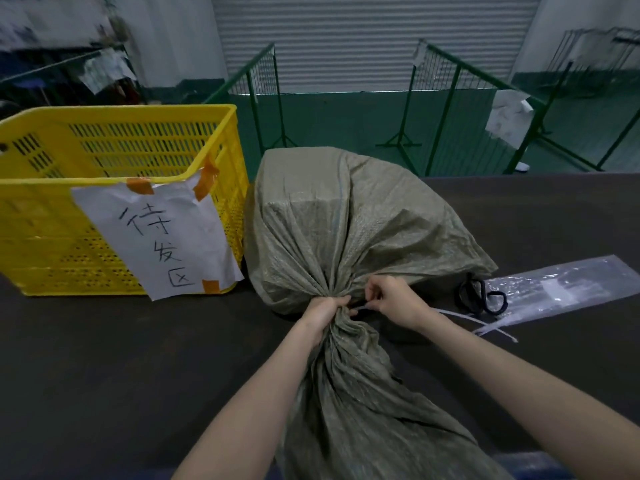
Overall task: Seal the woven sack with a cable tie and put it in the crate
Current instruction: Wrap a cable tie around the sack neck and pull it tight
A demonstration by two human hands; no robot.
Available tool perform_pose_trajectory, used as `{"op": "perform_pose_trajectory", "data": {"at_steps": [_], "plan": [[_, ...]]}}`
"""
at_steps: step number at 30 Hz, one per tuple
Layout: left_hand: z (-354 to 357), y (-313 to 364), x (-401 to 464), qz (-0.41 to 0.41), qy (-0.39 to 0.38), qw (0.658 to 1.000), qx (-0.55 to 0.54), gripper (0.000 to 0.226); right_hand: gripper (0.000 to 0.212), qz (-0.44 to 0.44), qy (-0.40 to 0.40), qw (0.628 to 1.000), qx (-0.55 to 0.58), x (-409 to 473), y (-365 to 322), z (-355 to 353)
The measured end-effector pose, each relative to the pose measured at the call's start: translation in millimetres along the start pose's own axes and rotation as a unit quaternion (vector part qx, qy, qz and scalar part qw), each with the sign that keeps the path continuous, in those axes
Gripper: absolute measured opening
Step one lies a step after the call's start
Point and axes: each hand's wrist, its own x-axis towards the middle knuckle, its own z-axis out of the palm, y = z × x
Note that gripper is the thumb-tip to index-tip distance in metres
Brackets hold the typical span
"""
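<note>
- Sack is lying on the counter just beside the yellow crate, so not in it yet.
- Neck's bunched up, left hand fisted tight around it.
- Right hand is pinching a white cable tie right at the neck. Can't tell if it's looped or locked.
- Spare ties and a clear plastic bag sit off to the right.
- My guess: 2 jobs left, cinching the tie, then lifting the sack into the crate.
</note>
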Motion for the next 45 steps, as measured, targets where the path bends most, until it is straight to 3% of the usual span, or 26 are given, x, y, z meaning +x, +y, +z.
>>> {"op": "perform_pose_trajectory", "data": {"at_steps": [3,6,8,11,22,25,29,35,39,45], "plan": [[-5,2,2,-0.002,0.008,0.998,0.056,0.027,0.018,-0.005,0.011,1.0,0.009,0,-2,5],[-7,1,1,-0.003,-0.012,0.998,0.063,0.017,0.021,-0.006,0.011,1.0,0.009,2,-6,11],[-6,-1,1,0.017,0.007,0.998,0.064,0.022,0.025,0.0,0.006,1.0,0.007,3,-7,15],[-2,-4,3,0.047,0.03,0.996,0.07,0.027,0.017,0.026,0.0,1.0,-0.004,4,-4,14],[-2,-10,11,0.108,0.092,0.978,0.15,0.029,0.026,0.124,-0.122,0.981,-0.086,0,37,-20],[-3,-9,11,0.1,0.09,0.977,0.167,0.026,0.014,0.153,-0.147,0.971,-0.108,-5,47,-22],[-5,-8,10,0.097,0.086,0.975,0.181,0.027,0.027,0.165,-0.178,0.959,-0.148,-11,59,-25],[-7,-8,6,0.095,0.075,0.98,0.159,0.027,0.031,0.162,-0.147,0.966,-0.141,-11,68,-29],[-8,-7,5,0.071,0.046,0.988,0.131,0.037,0.011,0.156,-0.122,0.953,-0.228,-13,59,-28],[-6,-4,0,0.062,0.053,0.989,0.121,0.026,0.022,0.138,-0.103,0.943,-0.284,-9,56,-27]]}}
